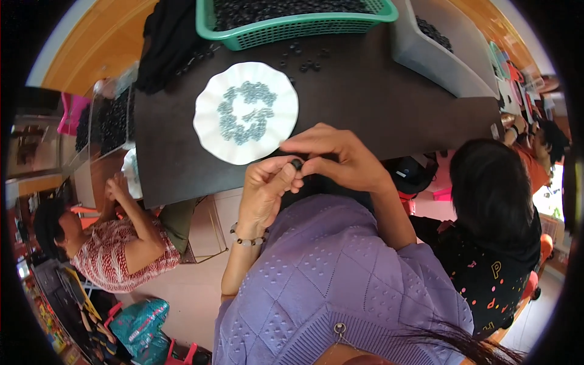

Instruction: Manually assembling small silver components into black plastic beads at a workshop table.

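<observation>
My left hand (263, 188) is closed, pinching a small round black part (297, 164) between thumb and fingertips, just off the near table edge. Beside it, my right hand (347, 159) has its fingers stretched out and apart. Its thumb tip is close to the black part; whether it touches cannot be told. Past my hands, a white plate (207, 131) with a wavy rim lies on the dark table (365, 97). Many small, clear bluish pieces (250, 92) are spread on the plate in a rough ring.
A green basket (298, 39) full of black parts stands at the far edge. Loose black parts (310, 66) lie before it. A translucent bin (438, 67) is at the far right, black cloth (167, 45) at the far left. People sit on my left (121, 249) and right (493, 243).
</observation>
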### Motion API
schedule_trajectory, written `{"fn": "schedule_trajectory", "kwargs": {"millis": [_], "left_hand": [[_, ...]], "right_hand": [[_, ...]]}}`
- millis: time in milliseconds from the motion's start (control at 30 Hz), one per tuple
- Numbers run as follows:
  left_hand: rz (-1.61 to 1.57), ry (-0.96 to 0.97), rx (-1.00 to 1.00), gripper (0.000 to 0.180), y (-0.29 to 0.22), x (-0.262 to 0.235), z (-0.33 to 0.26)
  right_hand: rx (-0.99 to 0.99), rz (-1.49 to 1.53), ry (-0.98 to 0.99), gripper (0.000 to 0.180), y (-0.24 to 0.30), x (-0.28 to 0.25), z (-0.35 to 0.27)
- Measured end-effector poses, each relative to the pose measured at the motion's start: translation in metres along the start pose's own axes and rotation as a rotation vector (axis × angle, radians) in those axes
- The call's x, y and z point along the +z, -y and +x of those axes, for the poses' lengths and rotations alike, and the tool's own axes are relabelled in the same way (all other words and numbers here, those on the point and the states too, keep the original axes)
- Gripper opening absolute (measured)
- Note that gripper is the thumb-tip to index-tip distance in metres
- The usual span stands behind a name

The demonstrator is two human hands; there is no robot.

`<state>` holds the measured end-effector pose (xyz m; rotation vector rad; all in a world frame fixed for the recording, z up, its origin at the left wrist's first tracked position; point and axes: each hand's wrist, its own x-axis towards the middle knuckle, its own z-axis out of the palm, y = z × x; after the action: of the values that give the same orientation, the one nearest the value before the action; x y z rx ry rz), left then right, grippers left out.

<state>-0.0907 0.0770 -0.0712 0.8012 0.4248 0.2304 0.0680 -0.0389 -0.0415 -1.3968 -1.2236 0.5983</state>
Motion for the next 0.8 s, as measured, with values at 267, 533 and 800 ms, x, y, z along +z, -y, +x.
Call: {"fn": "schedule_trajectory", "kwargs": {"millis": [267, 533, 800], "left_hand": [[-0.027, -0.023, -0.002, 0.019, -0.008, 0.004, -0.009], [0.03, 0.049, 0.092, 0.02, -0.027, 0.01, -0.023], [0.088, 0.058, 0.093, 0.017, -0.032, 0.019, -0.029]], "right_hand": [[0.118, 0.077, 0.043, 0.027, 0.012, 0.012, -0.005], [-0.04, 0.151, 0.029, 0.03, 0.031, 0.012, -0.005], [-0.161, 0.08, -0.096, 0.036, 0.03, 0.023, -0.012]]}}
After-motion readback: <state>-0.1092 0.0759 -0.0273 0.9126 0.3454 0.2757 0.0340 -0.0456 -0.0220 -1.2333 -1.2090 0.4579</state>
